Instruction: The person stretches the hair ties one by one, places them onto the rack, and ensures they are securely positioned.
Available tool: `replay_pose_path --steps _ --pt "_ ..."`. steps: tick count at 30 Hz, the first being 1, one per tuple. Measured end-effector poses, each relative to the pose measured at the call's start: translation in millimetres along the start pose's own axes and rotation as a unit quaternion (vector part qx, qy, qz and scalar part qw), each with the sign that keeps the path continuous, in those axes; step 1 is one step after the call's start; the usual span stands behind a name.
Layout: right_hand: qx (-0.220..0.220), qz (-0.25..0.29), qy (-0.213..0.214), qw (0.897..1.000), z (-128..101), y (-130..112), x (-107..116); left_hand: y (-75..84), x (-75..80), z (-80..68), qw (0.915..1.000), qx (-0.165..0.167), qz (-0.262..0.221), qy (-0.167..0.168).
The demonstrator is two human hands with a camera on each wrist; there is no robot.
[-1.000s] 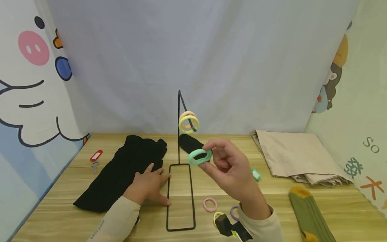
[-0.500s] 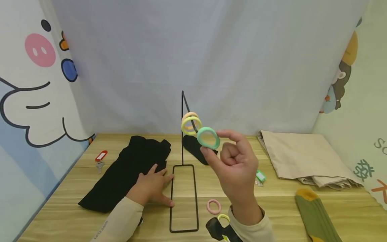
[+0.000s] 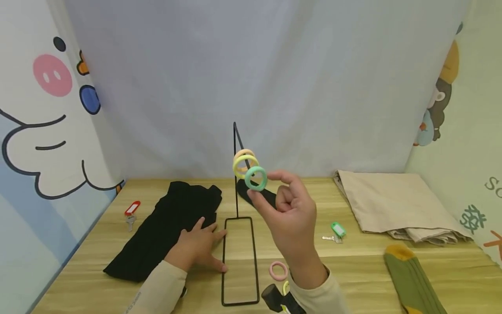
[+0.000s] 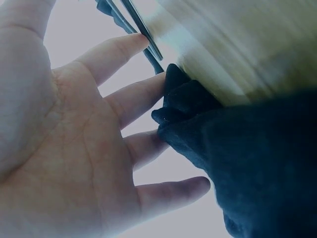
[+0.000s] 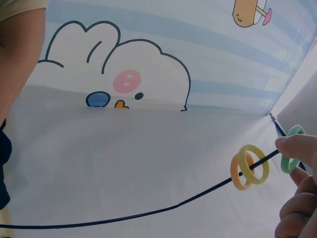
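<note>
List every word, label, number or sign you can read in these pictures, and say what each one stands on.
"SO": grey letters on the pale printed wall panel at the right edge, cut off by the frame.
Orange and teal signs on the same panel below it: cropped, not readable.
Dark lettering on the cream left sleeve: too small and blurred to read.
Red key tag and green key tag on the wooden table: label windows show no legible text.

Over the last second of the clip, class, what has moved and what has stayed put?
The right hand, pinching the green ring, has carried it up and back from above the stand's base to the slanted arm of the black wire stand, beside the yellow ring and orange ring hanging there. The left hand stays flat beside the black cloth; the pink ring on the table is unmoved.
</note>
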State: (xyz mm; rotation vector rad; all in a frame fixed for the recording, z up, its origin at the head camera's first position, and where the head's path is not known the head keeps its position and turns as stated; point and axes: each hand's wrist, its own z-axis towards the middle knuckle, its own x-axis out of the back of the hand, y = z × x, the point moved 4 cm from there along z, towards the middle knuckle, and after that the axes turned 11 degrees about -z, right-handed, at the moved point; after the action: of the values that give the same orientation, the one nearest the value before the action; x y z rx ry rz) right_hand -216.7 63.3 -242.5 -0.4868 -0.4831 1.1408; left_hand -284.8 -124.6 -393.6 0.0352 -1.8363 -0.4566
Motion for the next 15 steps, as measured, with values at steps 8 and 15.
replay_pose_path --steps 8,15 --pt "0.003 -0.036 0.012 0.999 1.2 -1.0 -6.5 1.1 -2.5 1.5 1.0 -0.004 -0.007 -0.003" --pt "-0.043 -0.095 -0.016 0.994 1.9 7.7 -16.1 -2.8 -1.8 1.8 1.0 0.002 0.0 -0.004"
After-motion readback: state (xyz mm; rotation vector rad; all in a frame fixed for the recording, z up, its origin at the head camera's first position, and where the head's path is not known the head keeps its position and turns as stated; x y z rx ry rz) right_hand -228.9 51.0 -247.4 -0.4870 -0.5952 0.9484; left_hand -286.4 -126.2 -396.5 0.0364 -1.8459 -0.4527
